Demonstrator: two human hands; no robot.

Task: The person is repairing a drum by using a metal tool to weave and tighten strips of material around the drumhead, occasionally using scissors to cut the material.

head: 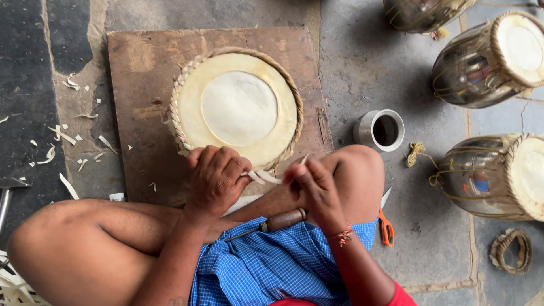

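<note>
Hide strip [262, 177], pale and thin, stretched between both hands just below the near rim of the round cream drum head with braided rim [238, 107]. Left hand [216, 178] curled shut on one end of the strip, knuckles up, resting against the drum head's near edge and hiding part of the braid there. Right hand [310, 184] pinched closed on the other end, fingertips together, a short white tip poking out above them; exact run of the strip inside either fist hidden. Drum head flat on a worn brown wooden board [141, 68], body beneath out of sight. Wooden-handled tool [277, 221] below the drum head, across the blue checked cloth [272, 266], its handle mostly covered by the right wrist, metal end hard to make out. Right of the drum head, a small steel cup with dark contents [381, 130]; contents unclear. Further right, three shiny metal-bodied drums with rope lacing [487, 62], each cut off by the frame edge. Lower right of the drum head, orange-handled scissors [386, 226], blades partly behind the knee. Braided ring of cord [511, 251] far to the lower right. Left of the drum head, pale shavings [62, 136] scattered on the stone floor [362, 62]. A dark metal object at the left edge, too cropped to identify.
</note>
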